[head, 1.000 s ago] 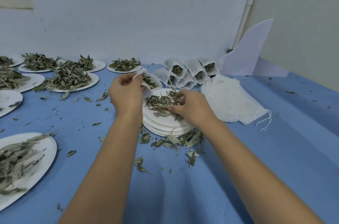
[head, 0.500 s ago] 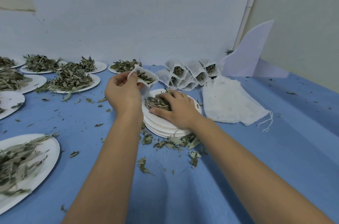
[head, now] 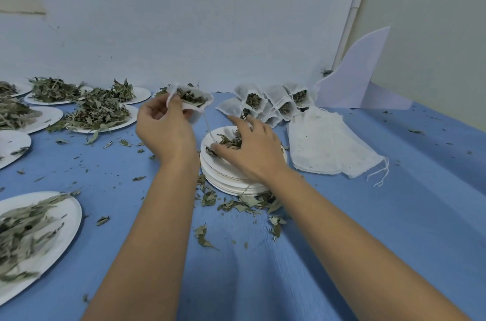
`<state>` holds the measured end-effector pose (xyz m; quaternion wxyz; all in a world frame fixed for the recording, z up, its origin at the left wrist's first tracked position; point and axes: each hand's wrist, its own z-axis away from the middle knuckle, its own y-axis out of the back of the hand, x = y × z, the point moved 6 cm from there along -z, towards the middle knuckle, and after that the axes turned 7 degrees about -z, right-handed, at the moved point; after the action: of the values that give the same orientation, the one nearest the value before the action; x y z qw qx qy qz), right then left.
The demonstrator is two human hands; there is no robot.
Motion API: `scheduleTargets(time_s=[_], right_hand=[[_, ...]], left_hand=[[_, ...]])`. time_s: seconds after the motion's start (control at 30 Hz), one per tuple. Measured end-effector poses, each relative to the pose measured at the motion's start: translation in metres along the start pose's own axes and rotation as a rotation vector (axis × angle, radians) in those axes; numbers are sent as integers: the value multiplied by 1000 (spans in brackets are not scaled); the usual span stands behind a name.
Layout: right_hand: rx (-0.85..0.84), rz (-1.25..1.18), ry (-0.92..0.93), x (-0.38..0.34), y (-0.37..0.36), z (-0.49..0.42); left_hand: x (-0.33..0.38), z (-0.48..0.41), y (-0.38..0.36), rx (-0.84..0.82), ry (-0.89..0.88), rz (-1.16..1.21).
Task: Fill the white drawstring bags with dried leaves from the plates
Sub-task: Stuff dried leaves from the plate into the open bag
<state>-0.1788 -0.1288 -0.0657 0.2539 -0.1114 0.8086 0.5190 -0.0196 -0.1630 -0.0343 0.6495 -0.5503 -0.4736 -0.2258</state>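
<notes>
The left hand (head: pixel 165 134) pinches the rim of a small white fabric drawstring bag (head: pixel 197 100) between thumb and fingertips. It holds the bag, mouth open and already part-filled, above the blue cloth tabletop (head: pixel 368 215), just left of and beyond the stack of white paper plates (head: pixel 223 176). The right hand (head: pixel 256 149) sits claw-like on the top plate, with fingers and thumb curled round a clump of grey-green dried leaves (head: pixel 228 140).

The bag looks thin, floppy and nearly weightless, so it would likely sag shut unless held at the hem rather than the body. The leaves look brittle and springy; a loose pinch from above should suit them, since a hard squeeze would probably crumble them. Many crumbs already litter the cloth.
</notes>
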Motion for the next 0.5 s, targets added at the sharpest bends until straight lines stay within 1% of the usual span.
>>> scheduleTargets(time_s=[0.1, 0.17, 0.37, 0.5], right_hand=[[-94, 55, -37, -2, -10, -1], [-124, 76, -50, -4, -15, -2], [-25, 75, 18, -5, -9, -4], [-15, 20, 16, -3, -4, -6]], left_hand=[[5, -2, 0, 17, -32, 38], [7, -2, 0, 23, -49, 52], [13, -3, 1, 41, -77, 73], [11, -2, 1, 47, -70, 69]])
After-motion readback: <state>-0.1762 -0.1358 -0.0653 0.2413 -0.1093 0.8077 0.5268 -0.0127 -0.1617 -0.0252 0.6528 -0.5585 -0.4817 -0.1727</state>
